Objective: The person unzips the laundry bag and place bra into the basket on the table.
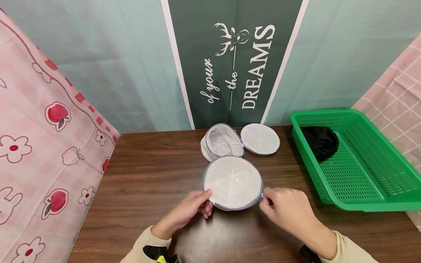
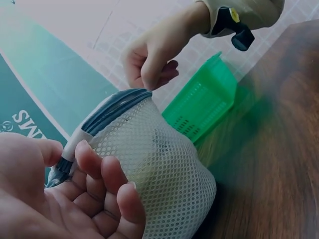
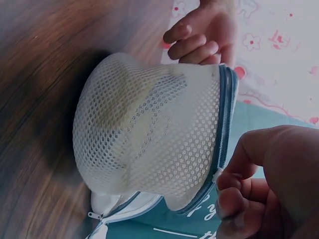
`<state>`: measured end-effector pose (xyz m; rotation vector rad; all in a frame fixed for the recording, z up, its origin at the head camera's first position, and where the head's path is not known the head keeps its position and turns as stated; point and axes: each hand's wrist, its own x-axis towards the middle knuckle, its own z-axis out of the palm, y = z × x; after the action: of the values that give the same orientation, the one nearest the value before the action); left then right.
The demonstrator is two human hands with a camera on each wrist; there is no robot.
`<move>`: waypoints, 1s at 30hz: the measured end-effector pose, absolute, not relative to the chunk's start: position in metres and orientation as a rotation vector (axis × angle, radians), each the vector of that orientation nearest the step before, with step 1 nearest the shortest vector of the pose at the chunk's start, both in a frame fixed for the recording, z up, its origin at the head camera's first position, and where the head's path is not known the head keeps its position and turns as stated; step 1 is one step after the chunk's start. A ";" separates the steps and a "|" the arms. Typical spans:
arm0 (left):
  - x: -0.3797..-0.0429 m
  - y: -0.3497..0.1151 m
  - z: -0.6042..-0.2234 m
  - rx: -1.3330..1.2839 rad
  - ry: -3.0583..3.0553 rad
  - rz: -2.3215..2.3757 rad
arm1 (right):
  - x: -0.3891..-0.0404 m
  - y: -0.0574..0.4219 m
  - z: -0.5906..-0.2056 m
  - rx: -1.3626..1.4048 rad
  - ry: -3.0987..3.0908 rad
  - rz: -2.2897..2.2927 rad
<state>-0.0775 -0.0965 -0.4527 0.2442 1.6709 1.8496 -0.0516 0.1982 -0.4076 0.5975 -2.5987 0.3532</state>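
Note:
A white mesh laundry bag [image 1: 233, 182] with a grey-blue zipper rim stands on the table in front of me, its round lid lying over the top. My left hand [image 1: 192, 207] pinches the rim at the bag's near left side between thumb and fingers. At the right side, my right hand [image 1: 291, 208] pinches the small zipper pull [image 3: 218, 175]. Something pale shows dimly through the mesh in the right wrist view; its kind is unclear. Just behind stands a second mesh bag [image 1: 215, 144], unzipped, with its round lid [image 1: 260, 138] folded out to the right.
A green plastic basket [image 1: 323, 182] stands on the right of the brown wooden table [image 1: 148, 175]. Black cloth [image 1: 320, 142] lies in its far left part. Printed curtains hang behind the table and along both sides.

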 end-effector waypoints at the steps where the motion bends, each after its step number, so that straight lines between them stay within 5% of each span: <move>1: -0.078 -0.097 -0.453 0.243 1.675 1.856 | -0.051 0.198 -0.407 0.602 -2.604 0.362; 30: -0.080 -0.104 -0.455 0.197 1.716 1.883 | -0.048 0.188 -0.408 0.830 -2.645 0.594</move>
<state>-0.0798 -0.1043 -0.4546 0.1969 1.7157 1.8833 -0.0480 0.1878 -0.4083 0.8297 -2.6454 0.5941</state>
